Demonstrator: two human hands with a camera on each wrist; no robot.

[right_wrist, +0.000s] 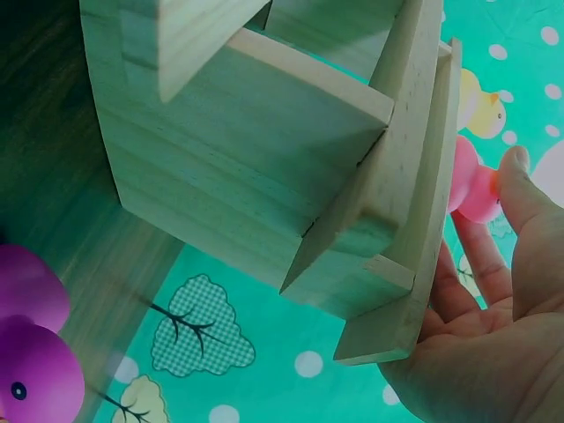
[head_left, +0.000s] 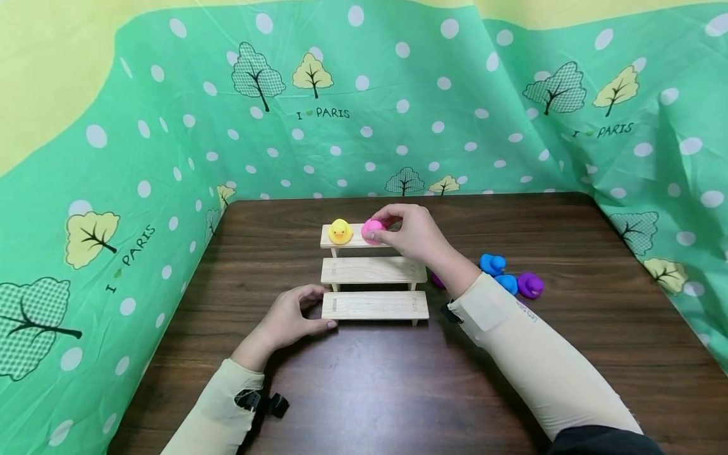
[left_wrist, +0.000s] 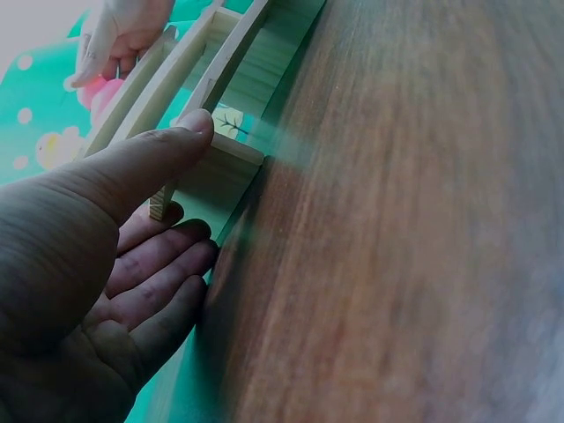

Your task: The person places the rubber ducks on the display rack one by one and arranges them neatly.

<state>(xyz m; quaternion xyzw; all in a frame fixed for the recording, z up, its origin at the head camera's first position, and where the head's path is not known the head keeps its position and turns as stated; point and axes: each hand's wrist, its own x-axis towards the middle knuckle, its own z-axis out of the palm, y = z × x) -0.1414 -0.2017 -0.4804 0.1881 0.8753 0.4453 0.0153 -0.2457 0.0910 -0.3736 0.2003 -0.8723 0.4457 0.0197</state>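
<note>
Fingers (head_left: 392, 212) of the right hand (head_left: 416, 234) are pinching a pink duck (head_left: 371, 229) at far shelf (head_left: 356, 237); left hand (head_left: 291, 319) is gripping near shelf (head_left: 376, 306).

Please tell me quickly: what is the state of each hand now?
Left hand: closed, holding the left end of the wooden stand.
Right hand: closed, pinching the pink duck.

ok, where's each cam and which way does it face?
Head: worn on head, facing forward and down at the three-step wooden stand; left hand, right hand, sleeves show.
Left wrist: on wrist, facing stand's left end; left hand near, right beyond.
Right wrist: on wrist, facing stand's right end; only right hand shows.
Both wrist views share stand and pink rubber duck.
</note>
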